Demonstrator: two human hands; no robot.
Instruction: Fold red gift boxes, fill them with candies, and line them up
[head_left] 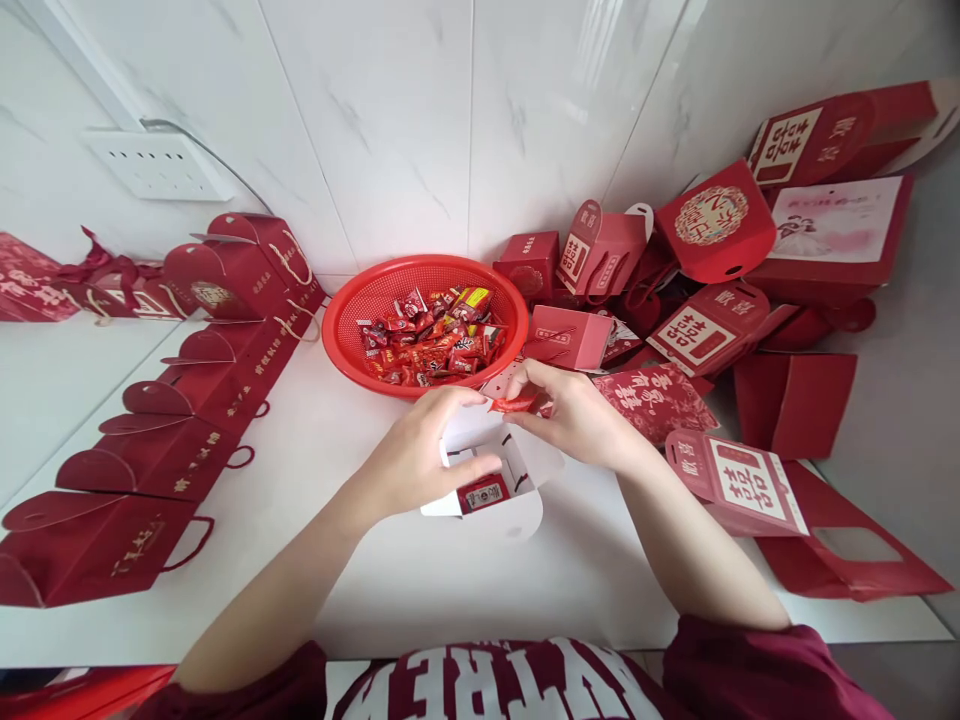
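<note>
A small open gift box (517,515), white on its inner faces, stands on the white table in front of me with its flaps folded out. Down inside it lies a red packet (484,493) with a dark label. My left hand (420,450) grips the box's left side, thumb across the opening and fingers along the back flap. Just above the box's far edge, my right hand (574,415) pinches a red-wrapped candy (514,404) between thumb and fingers. Behind both hands sits a red plastic basket (341,345) holding many wrapped candies (427,340).
Closed red gift boxes (202,395) with cord handles form a row on the left. A loose pile of red boxes (712,320) fills the right side. A tiled wall (405,120) with a power socket (157,165) bounds the table (480,590) at the back.
</note>
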